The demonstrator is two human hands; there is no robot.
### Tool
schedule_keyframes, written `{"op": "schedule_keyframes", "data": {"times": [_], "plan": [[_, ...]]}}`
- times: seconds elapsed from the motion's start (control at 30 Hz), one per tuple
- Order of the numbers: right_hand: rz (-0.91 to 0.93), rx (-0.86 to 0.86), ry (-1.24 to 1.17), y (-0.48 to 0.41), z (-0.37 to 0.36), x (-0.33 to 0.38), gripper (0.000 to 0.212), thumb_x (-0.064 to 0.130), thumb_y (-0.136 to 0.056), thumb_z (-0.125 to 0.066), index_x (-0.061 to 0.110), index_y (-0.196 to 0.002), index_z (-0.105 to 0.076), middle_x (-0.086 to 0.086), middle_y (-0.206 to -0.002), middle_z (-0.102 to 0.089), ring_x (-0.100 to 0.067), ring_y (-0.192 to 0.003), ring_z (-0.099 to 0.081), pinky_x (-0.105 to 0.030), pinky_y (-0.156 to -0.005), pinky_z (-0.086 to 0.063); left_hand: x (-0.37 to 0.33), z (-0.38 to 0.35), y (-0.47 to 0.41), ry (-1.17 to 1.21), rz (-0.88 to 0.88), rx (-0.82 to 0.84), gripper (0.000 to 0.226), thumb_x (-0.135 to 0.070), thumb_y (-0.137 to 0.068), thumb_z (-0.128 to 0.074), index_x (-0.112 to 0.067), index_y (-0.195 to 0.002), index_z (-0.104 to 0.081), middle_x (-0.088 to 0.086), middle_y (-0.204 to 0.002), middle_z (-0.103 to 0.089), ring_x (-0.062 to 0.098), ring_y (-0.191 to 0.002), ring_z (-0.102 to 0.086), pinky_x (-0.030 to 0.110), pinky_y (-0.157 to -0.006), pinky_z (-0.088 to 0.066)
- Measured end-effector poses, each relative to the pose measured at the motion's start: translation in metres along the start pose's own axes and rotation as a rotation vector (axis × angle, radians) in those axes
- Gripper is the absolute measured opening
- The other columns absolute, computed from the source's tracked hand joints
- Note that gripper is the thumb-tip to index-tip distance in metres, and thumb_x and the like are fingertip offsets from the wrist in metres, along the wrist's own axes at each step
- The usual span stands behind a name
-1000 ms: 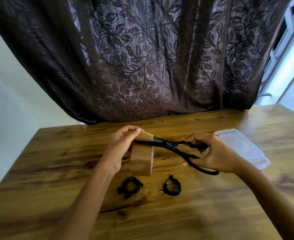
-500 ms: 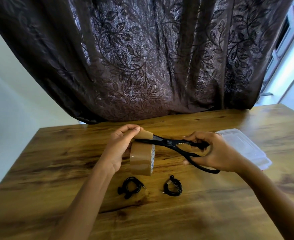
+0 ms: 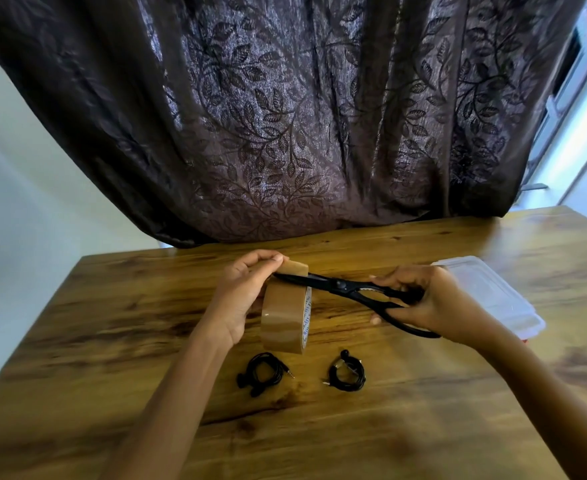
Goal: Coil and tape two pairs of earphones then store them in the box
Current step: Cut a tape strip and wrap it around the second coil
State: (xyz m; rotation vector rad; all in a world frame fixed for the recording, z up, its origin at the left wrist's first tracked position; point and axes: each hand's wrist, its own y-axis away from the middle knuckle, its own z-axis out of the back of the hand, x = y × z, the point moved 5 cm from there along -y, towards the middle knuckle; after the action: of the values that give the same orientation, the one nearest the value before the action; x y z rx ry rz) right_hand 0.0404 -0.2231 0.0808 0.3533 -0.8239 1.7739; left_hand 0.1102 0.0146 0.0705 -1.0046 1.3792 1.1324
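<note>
- The left hand [image 3: 242, 299] pinches the brown tape roll's [image 3: 285, 317] loose end.
- The right hand [image 3: 423, 303] grips black scissors [image 3: 340, 287], blades at the tape.
- Two coiled earphones [image 3: 262, 374] [image 3: 347, 374] lie on the table [image 3: 112, 323]; the box [image 3: 489, 292] sits right.

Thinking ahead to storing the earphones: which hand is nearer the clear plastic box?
Right. The right hand, gripping the scissors, sits just beside the box's left edge. The left hand holds the tape roll, farther left beyond the scissors.

Two earphone coils [image 3: 262, 374] [image 3: 347, 375], one tape roll [image 3: 282, 318], one scissors [image 3: 340, 286], one box [image 3: 489, 289].
</note>
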Motion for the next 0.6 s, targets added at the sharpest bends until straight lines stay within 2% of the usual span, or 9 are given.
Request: {"op": "schedule_keyframes", "data": {"times": [0.07, 0.13, 0.2, 0.3, 0.43, 0.6], "plan": [[-0.003, -0.004, 0.019, 0.0, 0.0, -0.002, 0.044, 0.022, -0.06, -0.087, 0.021, -0.102, -0.071, 0.013, -0.086, -0.07, -0.002, -0.077, -0.065, -0.021, -0.07, -0.053, 0.0, -0.001, 0.0, -0.002, 0.001, -0.004, 0.011, -0.028, -0.086, -0.061, -0.023, -0.09, -0.069, -0.006, -0.084, -0.067, 0.011, -0.076, -0.059, 0.024, -0.056, -0.044], [-0.012, -0.007, 0.014, 0.0, 0.001, 0.0, 0.044, 0.035, -0.059, -0.085, 0.025, -0.099, -0.07, 0.014, -0.085, -0.07, -0.002, -0.078, -0.065, -0.02, -0.071, -0.053, -0.001, -0.002, -0.001, -0.003, -0.001, -0.006, 0.011, -0.028, -0.086, -0.06, -0.023, -0.09, -0.069, -0.007, -0.083, -0.067, 0.009, -0.074, -0.059, 0.022, -0.055, -0.044], [-0.018, -0.01, -0.004, 0.001, 0.002, 0.004, 0.046, 0.048, -0.057, -0.08, 0.029, -0.097, -0.069, 0.024, -0.083, -0.068, 0.001, -0.077, -0.065, -0.014, -0.068, -0.051, -0.002, -0.004, -0.001, -0.003, -0.006, -0.009, 0.011, -0.028, -0.087, -0.06, -0.022, -0.092, -0.069, -0.007, -0.084, -0.069, 0.008, -0.074, -0.059, 0.021, -0.053, -0.044], [-0.004, -0.002, -0.012, 0.001, 0.0, 0.006, 0.046, 0.046, -0.059, -0.081, 0.026, -0.098, -0.069, 0.036, -0.083, -0.063, 0.004, -0.075, -0.063, -0.008, -0.064, -0.046, -0.002, -0.005, 0.0, 0.005, -0.004, -0.011, 0.012, -0.027, -0.087, -0.06, -0.021, -0.093, -0.068, -0.01, -0.084, -0.069, 0.007, -0.075, -0.058, 0.022, -0.055, -0.042], [0.019, 0.046, -0.048, 0.0, -0.001, 0.011, 0.049, 0.043, -0.06, -0.083, 0.024, -0.101, -0.064, 0.024, -0.091, -0.064, 0.002, -0.084, -0.061, -0.01, -0.071, -0.046, -0.001, -0.008, 0.002, 0.0, 0.007, -0.016, 0.015, -0.027, -0.087, -0.059, -0.02, -0.097, -0.068, -0.01, -0.085, -0.068, 0.007, -0.077, -0.057, 0.021, -0.055, -0.041], [0.039, 0.094, -0.049, 0.0, 0.001, 0.016, 0.05, 0.039, -0.061, -0.084, 0.021, -0.101, -0.062, 0.017, -0.091, -0.061, -0.002, -0.084, -0.057, -0.008, -0.069, -0.041, 0.002, -0.006, 0.002, 0.035, 0.02, -0.037, 0.012, -0.027, -0.086, -0.06, -0.022, -0.092, -0.068, 0.0, -0.097, -0.07, 0.011, -0.083, -0.058, 0.026, -0.058, -0.042]]}}
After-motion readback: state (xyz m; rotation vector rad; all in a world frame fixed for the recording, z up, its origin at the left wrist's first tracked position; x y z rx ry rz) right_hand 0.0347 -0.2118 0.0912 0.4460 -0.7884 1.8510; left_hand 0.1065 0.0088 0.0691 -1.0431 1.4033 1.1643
